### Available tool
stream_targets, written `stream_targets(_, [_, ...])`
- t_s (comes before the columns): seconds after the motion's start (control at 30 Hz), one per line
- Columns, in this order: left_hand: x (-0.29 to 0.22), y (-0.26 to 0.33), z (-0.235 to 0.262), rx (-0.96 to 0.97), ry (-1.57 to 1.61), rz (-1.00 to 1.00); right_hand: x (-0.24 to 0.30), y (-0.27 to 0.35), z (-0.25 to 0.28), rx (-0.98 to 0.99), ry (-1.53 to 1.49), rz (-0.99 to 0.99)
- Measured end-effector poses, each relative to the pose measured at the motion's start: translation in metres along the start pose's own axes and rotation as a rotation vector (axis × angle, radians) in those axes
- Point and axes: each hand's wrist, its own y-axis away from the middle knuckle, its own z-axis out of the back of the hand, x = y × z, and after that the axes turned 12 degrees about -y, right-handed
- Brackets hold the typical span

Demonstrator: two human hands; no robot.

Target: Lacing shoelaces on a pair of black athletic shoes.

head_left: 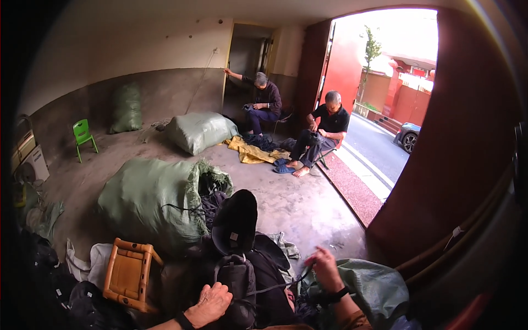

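Note:
My left hand (209, 304) rests flat on a black backpack (237, 283) that lies in front of me, fingers spread over its side. My right hand (324, 268) is raised beside it, fingers pinched on a thin black strap (278, 286) that runs from the backpack. A black cap-like piece (235, 220) stands upright just beyond the backpack. Both wrists wear dark bands.
A big open green sack (148, 201) spilling dark straps lies ahead left, an orange plastic stool (127, 274) on its side nearby. A green sack (374, 289) sits under my right arm. Two people sit by the open doorway (385, 110); another sack (199, 131) and a green chair (82, 135) stand farther back.

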Motion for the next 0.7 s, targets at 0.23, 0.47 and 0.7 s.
stream_targets(0.23, [0.021, -0.029, -0.014, 0.178, 0.161, -0.109, -0.022, 0.085, -0.110, 0.737, 0.430, -0.380])
stream_targets(0.47, [0.028, -0.047, 0.008, 0.418, 0.360, 0.021, -0.052, 0.121, -0.153, 1.117, 0.760, 0.143])
stream_targets(0.7, [0.029, -0.043, -0.019, -0.121, 1.061, 0.253, -0.086, 0.128, -0.150, 1.153, 1.092, 0.102])
